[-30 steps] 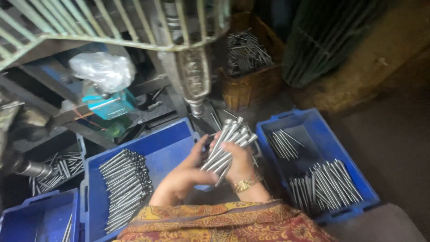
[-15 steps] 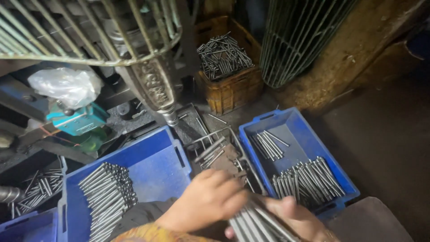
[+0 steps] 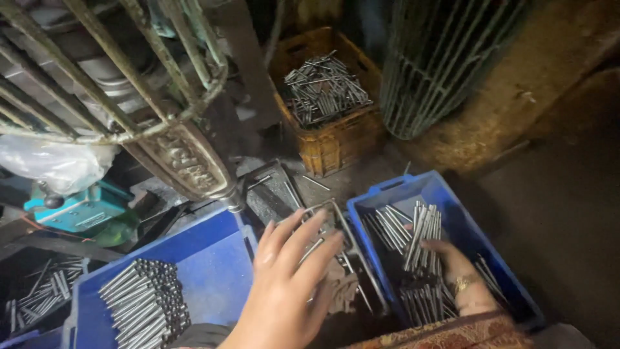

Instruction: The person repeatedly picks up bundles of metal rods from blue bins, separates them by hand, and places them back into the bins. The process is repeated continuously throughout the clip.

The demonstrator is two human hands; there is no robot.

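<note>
Right hand (image 3: 455, 271) lay inside the right blue crate (image 3: 452, 194), its grip closed around a bundle of metal rods (image 3: 423, 242) that half a second earlier both hands had carried low in front of the body; the bundle had thus reached the crate and rested among the loose rods there. Left hand (image 3: 287, 278), fingers spread and empty (it had let go of the bundle), hovered between that crate and the left blue crate (image 3: 213, 265), which held stacked rods (image 3: 145, 304). An orange crate (image 3: 336, 142) of rods stood behind.
</note>
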